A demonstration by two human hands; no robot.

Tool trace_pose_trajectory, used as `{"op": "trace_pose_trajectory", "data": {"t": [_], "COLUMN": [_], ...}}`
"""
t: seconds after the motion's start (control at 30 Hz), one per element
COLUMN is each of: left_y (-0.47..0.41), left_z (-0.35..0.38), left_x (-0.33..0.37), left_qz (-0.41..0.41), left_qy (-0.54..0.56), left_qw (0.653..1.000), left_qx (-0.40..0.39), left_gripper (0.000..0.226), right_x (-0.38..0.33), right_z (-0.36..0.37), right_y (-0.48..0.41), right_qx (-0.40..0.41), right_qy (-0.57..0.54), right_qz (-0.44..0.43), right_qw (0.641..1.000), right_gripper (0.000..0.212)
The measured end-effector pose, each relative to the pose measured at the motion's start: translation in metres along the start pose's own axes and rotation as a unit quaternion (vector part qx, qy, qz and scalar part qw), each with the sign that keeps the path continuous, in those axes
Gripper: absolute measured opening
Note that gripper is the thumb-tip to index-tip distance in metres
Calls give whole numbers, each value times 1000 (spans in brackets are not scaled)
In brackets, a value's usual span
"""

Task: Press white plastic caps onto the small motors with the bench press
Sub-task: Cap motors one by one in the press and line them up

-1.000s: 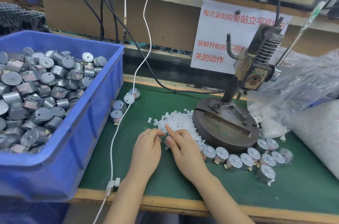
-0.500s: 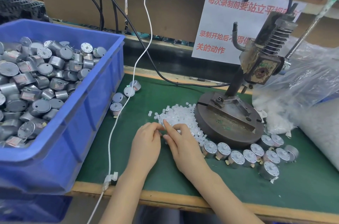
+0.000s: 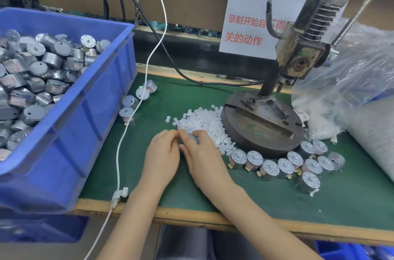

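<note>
The right hand [image 3: 202, 157] gripped a small motor [image 3: 195, 139] at the 7 o'clock edge of the white caps [image 3: 202, 122]. The left hand [image 3: 162, 153] curled beside it; its grip I could not tell. The bench press [image 3: 259, 132] stood at their 2 o'clock.

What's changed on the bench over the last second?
Almost nothing. The left hand and right hand stay fingertip to fingertip at the near edge of the cap pile, the right holding a motor. Nothing visibly gripped or released. The bench press, capped motors and blue bin are unmoved.
</note>
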State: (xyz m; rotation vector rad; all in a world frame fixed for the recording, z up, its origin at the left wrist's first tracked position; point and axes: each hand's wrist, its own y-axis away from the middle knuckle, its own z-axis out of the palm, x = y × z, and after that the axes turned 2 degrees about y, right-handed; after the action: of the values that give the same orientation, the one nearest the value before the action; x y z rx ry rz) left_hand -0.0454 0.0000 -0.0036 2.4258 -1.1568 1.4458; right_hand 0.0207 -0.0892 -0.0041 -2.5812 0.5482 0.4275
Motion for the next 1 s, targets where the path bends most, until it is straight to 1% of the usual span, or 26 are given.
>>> {"op": "trace_pose_trajectory", "data": {"t": [0.2, 0.27, 0.37, 0.43, 0.47, 0.53, 0.57, 0.6, 0.73, 0.83, 0.93, 1.0], "left_y": [2, 3, 5, 7, 7, 10, 11, 11, 13, 13, 12, 11], "left_z": [-2, -3, -4, -5, -6, -7, -6, -6, 0, 2, 2, 2], "left_x": [2, 3, 6, 9, 10, 12, 13, 13, 12, 11, 9, 8], "left_qz": [-14, -9, 2, 25, 39, 52, 54, 57, 90, 102, 118, 118], "left_qy": [2, 9, 50, 71, 76, 95, 108, 112, 30, 32, 35, 36], "left_qw": [1000, 1000, 998, 996, 995, 992, 990, 989, 994, 994, 992, 992], "left_qx": [-9, -8, -22, -38, -47, -65, -71, -74, -49, -21, -18, -23], "left_gripper": [22, 24, 26, 28, 31, 36, 35, 31, 29, 29, 31, 31], "right_x": [2, 4, 6, 9, 10, 10, 10, 10, 9, 9, 3, -2], "right_z": [4, 2, -4, -7, -9, -13, -14, -15, -16, -14, -14, -14], "right_y": [0, 1, 1, -1, -2, -3, -3, -3, -3, -1, 3, 6], "right_qx": [-46, -37, 4, 33, 41, 44, 48, 52, 55, 44, 39, 19], "right_qy": [29, -12, -139, -198, -241, -350, -385, -394, -382, -369, -295, -251], "right_qz": [26, 41, 76, 116, 147, 205, 219, 222, 209, 197, 126, 81], "right_qw": [998, 998, 987, 973, 959, 913, 895, 890, 898, 907, 946, 965], "right_gripper": [46, 44, 39, 35, 31, 20, 15, 11, 10, 16, 41, 55]}}
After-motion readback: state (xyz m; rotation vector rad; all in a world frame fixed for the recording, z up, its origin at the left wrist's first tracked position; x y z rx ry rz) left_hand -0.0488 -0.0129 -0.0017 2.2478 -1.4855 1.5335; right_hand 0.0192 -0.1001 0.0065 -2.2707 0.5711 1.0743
